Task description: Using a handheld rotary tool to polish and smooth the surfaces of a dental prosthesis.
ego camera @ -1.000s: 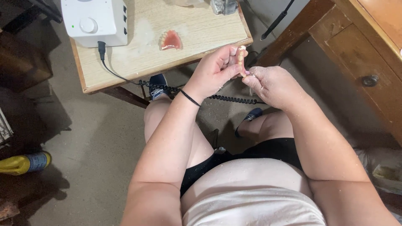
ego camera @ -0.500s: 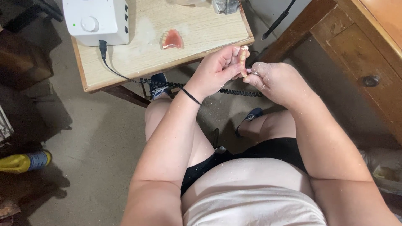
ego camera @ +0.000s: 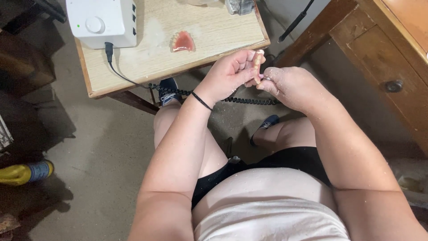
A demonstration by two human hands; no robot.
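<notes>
My left hand (ego camera: 228, 73) holds a pink and cream denture piece (ego camera: 257, 64) upright between thumb and fingers, just past the front edge of a small wooden table (ego camera: 147, 62). My right hand (ego camera: 290, 85), dusted with white powder, pinches a small tool against the piece's lower right side; the tool is mostly hidden by the fingers. A black coiled cord (ego camera: 236, 100) runs under both hands. A second pink denture (ego camera: 183, 41) lies on the tabletop behind my left hand. A black band circles my left wrist.
A white box-shaped machine (ego camera: 101, 21) with a round knob stands at the table's back left, its black cable hanging off the edge. A brown wooden desk with a drawer knob (ego camera: 394, 85) is at the right. A yellow and blue object (ego camera: 24, 172) lies on the floor left.
Both hands have stayed together on the denture piece, shifting only slightly. The view has drifted a little.
</notes>
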